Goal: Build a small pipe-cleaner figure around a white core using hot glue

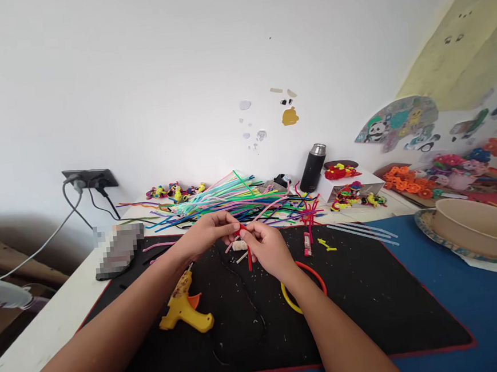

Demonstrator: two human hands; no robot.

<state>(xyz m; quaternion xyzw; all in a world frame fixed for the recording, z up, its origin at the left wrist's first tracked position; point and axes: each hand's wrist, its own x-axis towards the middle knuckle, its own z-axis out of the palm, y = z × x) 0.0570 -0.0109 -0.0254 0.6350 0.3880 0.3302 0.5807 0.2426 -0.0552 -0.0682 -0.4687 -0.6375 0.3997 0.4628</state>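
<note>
Both my hands meet above the upper middle of a black mat (353, 315). My left hand (212, 233) pinches one side of a small red pipe cleaner piece (249, 259), and my right hand (267, 246) pinches it from the other side. Part of the red piece hangs down between the hands; the rest is hidden by the fingers. Just behind them lies a whitish spool (238, 246). A yellow glue gun (186, 308) rests on the mat below my left hand. A red and yellow ring (322, 277) lies partly under my right forearm.
Colourful pipe cleaners (228, 202) are heaped along the wall, beside a black bottle (313, 168). Clear glue sticks (364, 231), a small red packet (307, 244) and yellow bits (327, 245) lie to the right. A beige bowl (479, 228) stands far right, a pixelated object (120, 253) left.
</note>
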